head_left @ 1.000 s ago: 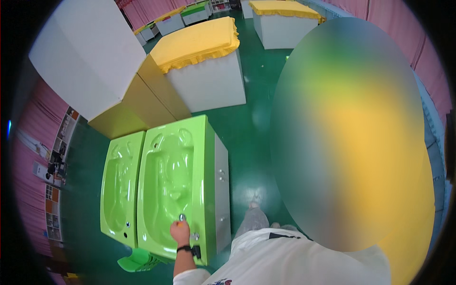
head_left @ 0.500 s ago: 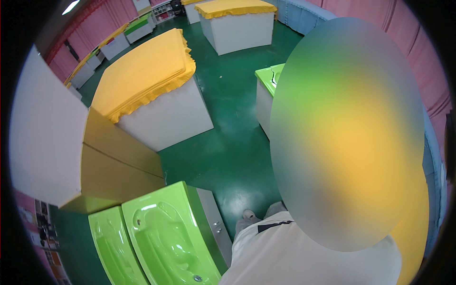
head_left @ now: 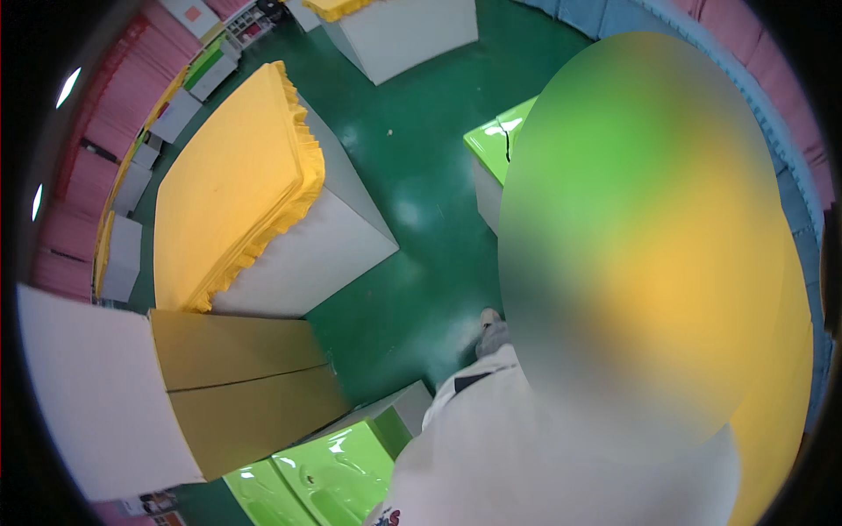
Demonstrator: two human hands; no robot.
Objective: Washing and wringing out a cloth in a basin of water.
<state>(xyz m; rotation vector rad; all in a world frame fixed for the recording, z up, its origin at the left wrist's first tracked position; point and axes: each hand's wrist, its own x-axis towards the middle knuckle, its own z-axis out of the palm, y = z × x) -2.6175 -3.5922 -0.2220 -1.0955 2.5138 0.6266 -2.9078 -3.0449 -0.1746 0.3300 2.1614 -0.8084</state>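
Note:
Neither of my hands shows; a large blurred oval covers much of the right side. Around my body, a white garment [head_left: 491, 456] fills the lower middle, with a shoe [head_left: 489, 317] on the floor beyond it. At the lower left, two glossy green moulded tubs [head_left: 346, 465] are set side by side, partly cut off by the lower edge. A green-topped unit [head_left: 495, 136] stands ahead, its right part hidden by the blur.
On the left is a box-like table with a yellow ruffled cover [head_left: 232, 193]. Nearer stands a tall cabinet with brown panels [head_left: 254, 377] and a white side [head_left: 105, 394]. Another white unit [head_left: 403, 44] stands at the back. Pink curtains [head_left: 132, 96] hang along the far left.
The view has turned and moved forward. The green tubs have slid lower, mostly out of the frame, and the near yellow-covered table shows at a steeper slant. The shoe has shifted ahead.

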